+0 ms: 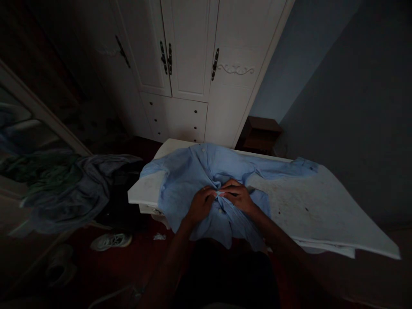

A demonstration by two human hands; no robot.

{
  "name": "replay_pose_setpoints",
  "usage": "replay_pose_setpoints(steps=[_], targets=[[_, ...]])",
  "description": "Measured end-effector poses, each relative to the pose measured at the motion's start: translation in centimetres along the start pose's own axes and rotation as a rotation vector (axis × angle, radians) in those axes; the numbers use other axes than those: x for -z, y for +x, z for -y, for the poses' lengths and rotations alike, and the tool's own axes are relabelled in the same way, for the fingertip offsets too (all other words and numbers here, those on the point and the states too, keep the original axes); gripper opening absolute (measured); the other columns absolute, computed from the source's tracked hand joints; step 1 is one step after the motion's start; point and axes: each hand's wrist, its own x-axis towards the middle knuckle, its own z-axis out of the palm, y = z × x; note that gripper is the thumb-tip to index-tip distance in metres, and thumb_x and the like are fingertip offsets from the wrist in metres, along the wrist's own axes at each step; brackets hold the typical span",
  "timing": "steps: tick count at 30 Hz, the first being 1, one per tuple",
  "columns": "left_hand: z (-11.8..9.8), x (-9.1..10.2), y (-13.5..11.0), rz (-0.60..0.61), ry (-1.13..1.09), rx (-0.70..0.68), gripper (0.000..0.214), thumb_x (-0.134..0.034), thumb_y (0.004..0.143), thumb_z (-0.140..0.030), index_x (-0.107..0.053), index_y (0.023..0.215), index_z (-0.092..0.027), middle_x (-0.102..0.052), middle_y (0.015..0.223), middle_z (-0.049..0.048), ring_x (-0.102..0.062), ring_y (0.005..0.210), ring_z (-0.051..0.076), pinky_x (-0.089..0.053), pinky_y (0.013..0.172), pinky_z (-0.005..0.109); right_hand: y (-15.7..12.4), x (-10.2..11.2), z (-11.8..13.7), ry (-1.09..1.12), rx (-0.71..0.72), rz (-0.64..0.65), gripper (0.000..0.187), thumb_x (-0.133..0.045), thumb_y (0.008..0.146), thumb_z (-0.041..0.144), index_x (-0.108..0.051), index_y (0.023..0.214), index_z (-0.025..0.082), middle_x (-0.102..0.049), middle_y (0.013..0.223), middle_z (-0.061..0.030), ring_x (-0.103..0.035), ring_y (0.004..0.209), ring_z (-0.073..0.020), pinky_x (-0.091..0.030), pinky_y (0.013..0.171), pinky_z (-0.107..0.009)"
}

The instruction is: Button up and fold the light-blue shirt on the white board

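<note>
A light blue button-up shirt (183,171) lies spread over a white table (296,201), one sleeve stretched out to the right. Its lower hem hangs over the near edge. My left hand (203,201) pinches the front placket near the middle of the shirt. Close against it, my right hand (236,195) grips the same spot, fingertips nearly touching the left ones. The fabric is bunched and creased around the fingers. White buttons show above and below the hands; whether a button is between the fingertips is too small to tell.
Beyond the table stands a white wardrobe (189,51) with dark handles. A small brown cabinet (262,128) sits at the back right. Grey and green clothes (74,189) are heaped on the left. A white shoe (111,241) lies on the red floor.
</note>
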Motion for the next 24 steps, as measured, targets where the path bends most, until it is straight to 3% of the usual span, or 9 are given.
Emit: replay_pose_setpoints(steps=[6,10,12,19,24], targets=[[0.0,-0.2,0.1,0.018,0.075,0.016,0.026,-0.042,0.095,-0.024,-0.064,0.08,-0.019,-0.064,0.082,0.0041,-0.06,0.08,0.017,-0.047,0.077,0.031,0.1,0.0,0.0,0.081,-0.029,-0.011,0.012,-0.07,0.084,0.033,-0.076,0.092,0.027,-0.067,0.079,-0.0033,-0.063,0.073,-0.0156,-0.054,0.066,-0.031],[0.1,-0.5,-0.3,-0.136,0.122,0.023,0.018,-0.053,0.09,-0.026,-0.065,0.101,-0.02,-0.067,0.093,0.0054,-0.063,0.087,0.018,-0.05,0.082,0.033,0.1,-0.1,-0.1,0.072,-0.042,-0.019,0.012,-0.069,0.085,0.033,-0.076,0.09,0.025,-0.066,0.078,-0.0032,-0.063,0.072,-0.0154,-0.053,0.065,-0.031],[0.2,-0.7,-0.6,-0.197,0.093,0.032,0.025,-0.058,0.087,-0.027,-0.062,0.111,-0.021,-0.069,0.098,0.0055,-0.065,0.089,0.018,-0.052,0.083,0.033,0.0,-0.1,-0.1,0.056,-0.036,-0.014,0.013,-0.068,0.085,0.034,-0.076,0.09,0.025,-0.066,0.078,-0.0033,-0.062,0.072,-0.0156,-0.053,0.065,-0.031],[0.1,-0.9,-0.9,-0.179,0.028,0.064,0.024,-0.064,0.084,-0.032,-0.066,0.106,-0.021,-0.074,0.101,0.0055,-0.07,0.093,0.02,-0.054,0.089,0.037,-0.1,-0.1,-0.2,-0.025,-0.021,0.006,0.014,-0.064,0.088,0.033,-0.073,0.088,0.023,-0.066,0.08,-0.0041,-0.063,0.075,-0.017,-0.053,0.067,-0.032],[0.4,-0.7,-0.5,-0.171,-0.074,0.119,0.02,-0.063,0.083,-0.026,-0.066,0.103,-0.021,-0.074,0.1,0.0041,-0.07,0.094,0.019,-0.055,0.089,0.035,0.0,-0.5,-0.4,-0.038,0.031,0.018,0.014,-0.062,0.089,0.034,-0.068,0.087,0.022,-0.065,0.085,-0.0047,-0.063,0.081,-0.0175,-0.053,0.073,-0.034]])
